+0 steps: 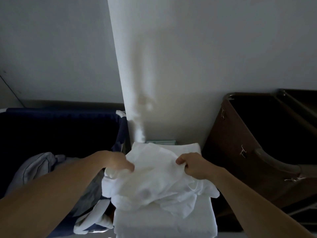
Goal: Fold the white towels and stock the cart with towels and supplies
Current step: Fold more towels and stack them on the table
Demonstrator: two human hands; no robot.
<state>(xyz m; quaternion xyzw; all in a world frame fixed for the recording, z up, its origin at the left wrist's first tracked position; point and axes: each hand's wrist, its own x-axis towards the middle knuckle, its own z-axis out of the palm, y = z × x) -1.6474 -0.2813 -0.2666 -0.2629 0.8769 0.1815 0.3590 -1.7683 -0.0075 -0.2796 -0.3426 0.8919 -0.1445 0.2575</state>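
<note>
Both hands hold a crumpled white towel (pixel 154 170) above a stack of folded towels (pixel 164 220) in the middle of the scene. The left hand (pixel 118 161) pinches its left edge, the right hand (pixel 192 164) grips its right edge. A blue laundry bin (pixel 60 127) stands left, a brown bin (pixel 248 134) right.

1. The left hand (pixel 118 162) has blurred fingertips, sunk into the crumpled towel (pixel 159 179).
2. The folded stack (pixel 163 222) lies partly under that towel and is cut by the bottom edge.
3. A green thing (pixel 162 141) behind the stack is mostly hidden.
4. The blue hamper (pixel 60 127) is too dark inside to read.
</note>
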